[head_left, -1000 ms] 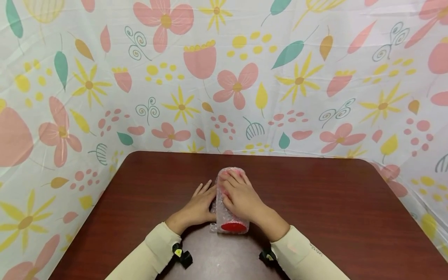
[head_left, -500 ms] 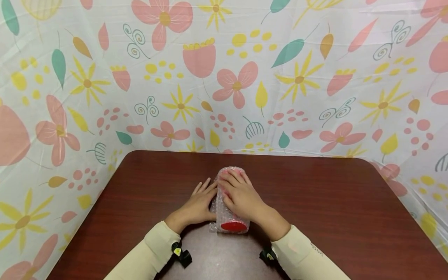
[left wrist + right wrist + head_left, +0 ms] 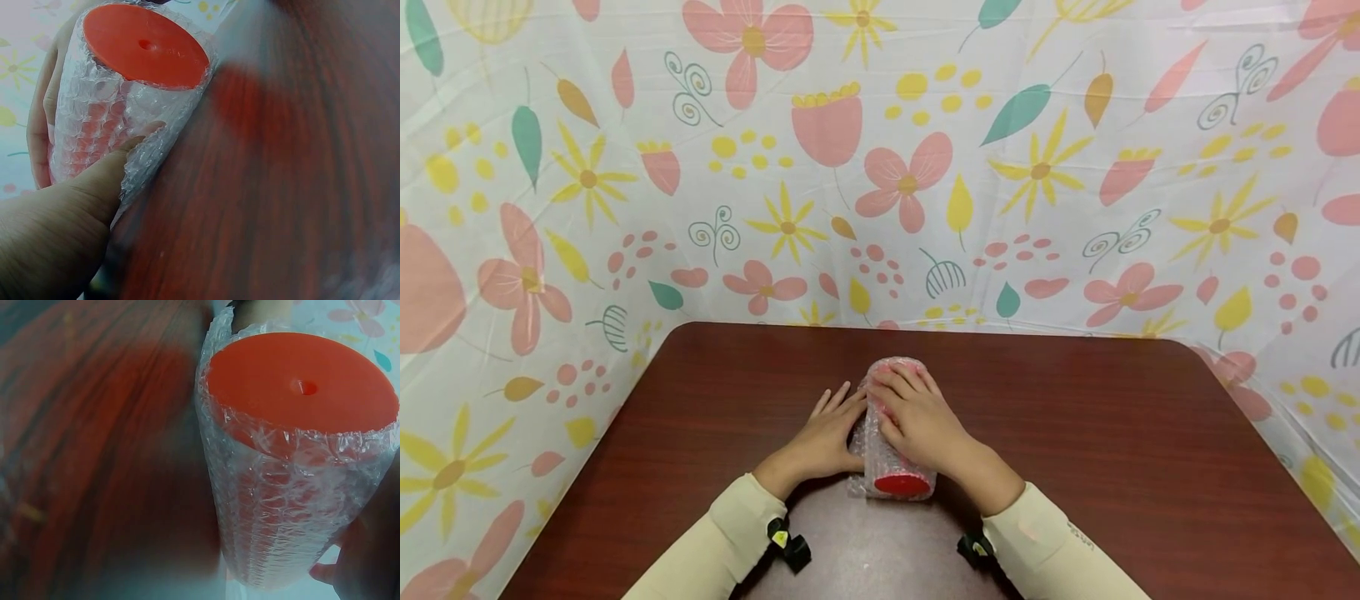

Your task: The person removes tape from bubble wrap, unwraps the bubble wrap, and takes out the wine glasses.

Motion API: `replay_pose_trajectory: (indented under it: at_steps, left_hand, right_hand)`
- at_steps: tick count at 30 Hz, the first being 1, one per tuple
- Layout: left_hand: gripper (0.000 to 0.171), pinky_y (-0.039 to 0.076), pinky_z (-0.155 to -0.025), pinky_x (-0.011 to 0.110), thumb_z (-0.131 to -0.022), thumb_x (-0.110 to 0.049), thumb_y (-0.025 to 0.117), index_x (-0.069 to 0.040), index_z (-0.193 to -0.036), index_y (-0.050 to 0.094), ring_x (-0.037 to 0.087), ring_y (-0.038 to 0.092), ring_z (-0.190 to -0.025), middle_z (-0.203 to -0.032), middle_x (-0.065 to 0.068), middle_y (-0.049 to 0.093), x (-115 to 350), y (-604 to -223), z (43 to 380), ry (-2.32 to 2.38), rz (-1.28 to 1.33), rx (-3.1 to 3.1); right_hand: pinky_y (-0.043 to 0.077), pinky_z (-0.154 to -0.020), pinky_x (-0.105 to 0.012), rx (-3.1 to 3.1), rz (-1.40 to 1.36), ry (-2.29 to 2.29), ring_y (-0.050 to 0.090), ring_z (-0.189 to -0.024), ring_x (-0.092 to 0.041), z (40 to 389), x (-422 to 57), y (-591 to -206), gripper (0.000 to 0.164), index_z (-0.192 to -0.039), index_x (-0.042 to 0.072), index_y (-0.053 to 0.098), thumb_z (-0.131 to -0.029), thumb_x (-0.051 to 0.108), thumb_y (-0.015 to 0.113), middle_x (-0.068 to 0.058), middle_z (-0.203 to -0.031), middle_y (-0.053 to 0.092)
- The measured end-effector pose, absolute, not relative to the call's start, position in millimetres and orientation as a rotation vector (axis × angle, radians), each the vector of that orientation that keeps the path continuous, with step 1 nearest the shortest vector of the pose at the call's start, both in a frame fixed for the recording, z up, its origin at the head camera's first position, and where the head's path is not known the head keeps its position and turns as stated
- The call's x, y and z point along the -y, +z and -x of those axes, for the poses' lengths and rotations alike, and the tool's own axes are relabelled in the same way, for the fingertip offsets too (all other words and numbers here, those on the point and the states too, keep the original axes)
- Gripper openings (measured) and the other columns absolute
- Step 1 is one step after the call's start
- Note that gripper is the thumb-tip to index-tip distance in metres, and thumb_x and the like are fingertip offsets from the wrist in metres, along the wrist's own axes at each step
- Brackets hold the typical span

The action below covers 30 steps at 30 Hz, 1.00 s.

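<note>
A red cylinder (image 3: 901, 484), rolled in clear bubble wrap (image 3: 877, 454), lies on its side with one flat end toward me. That red end (image 3: 306, 387) has a small central hole, seen in both wrist views. My right hand (image 3: 922, 422) rests on top of the roll from the right, fingers laid along it. On the other side, my left hand (image 3: 820, 442) has its fingers spread straight, their tips touching the roll. Its thumb (image 3: 106, 178) lies against the loose edge of the wrap in the left wrist view. Some left fingers are partly hidden behind the roll there.
The dark brown wooden table (image 3: 1075, 433) has rounded far corners. A white cloth (image 3: 880, 208) with pink, yellow and green floral patterns hangs behind and beside it. Both sleeves carry black wrist straps (image 3: 790, 546).
Both hands and the wrapped cylinder stay nearly in place. The right hand and the roll shift only very slightly to the right.
</note>
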State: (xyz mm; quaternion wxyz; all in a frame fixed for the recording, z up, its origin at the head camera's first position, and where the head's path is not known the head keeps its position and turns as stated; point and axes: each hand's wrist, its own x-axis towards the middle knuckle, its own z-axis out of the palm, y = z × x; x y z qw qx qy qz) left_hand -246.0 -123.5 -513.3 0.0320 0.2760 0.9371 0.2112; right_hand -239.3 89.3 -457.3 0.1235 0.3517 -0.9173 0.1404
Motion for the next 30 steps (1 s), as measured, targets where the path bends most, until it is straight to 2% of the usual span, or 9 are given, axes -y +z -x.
replay_pose_trajectory:
  at_steps: [8,23,30]
  left_hand:
    - [0.102,0.006,-0.126,0.057,-0.074,-0.056,0.081,-0.016,-0.157,0.036,0.035,0.013,-0.158,-0.167,0.004,0.028,124.0,-512.0,245.4,0.676,-0.847,-2.875]
    - [0.103,0.008,-0.125,0.058,-0.072,-0.049,0.083,-0.014,-0.156,0.037,0.037,0.015,-0.157,-0.167,0.005,0.028,123.9,-513.3,246.6,0.645,-0.870,-2.884]
    - [0.105,0.008,-0.126,0.058,-0.072,-0.051,0.084,-0.015,-0.157,0.035,0.036,0.015,-0.157,-0.168,0.003,0.027,124.2,-511.9,245.8,0.650,-0.862,-2.881]
  right_hand:
    - [0.023,-0.121,-0.060,2.653,-1.025,0.423,0.039,-0.146,-0.032,240.3,-90.0,-457.1,0.044,-0.141,0.012,0.059,-0.100,0.028,0.058,-0.007,-0.149,0.054]
    - [0.026,-0.121,-0.057,2.643,-0.985,0.439,0.041,-0.142,-0.031,242.0,-90.6,-458.5,0.040,-0.137,0.015,0.064,-0.099,0.027,0.063,-0.006,-0.145,0.057]
    - [0.023,-0.122,-0.057,2.660,-0.970,0.407,0.040,-0.145,-0.032,239.9,-88.9,-454.9,0.039,-0.136,0.012,0.065,-0.100,0.028,0.060,-0.008,-0.145,0.058]
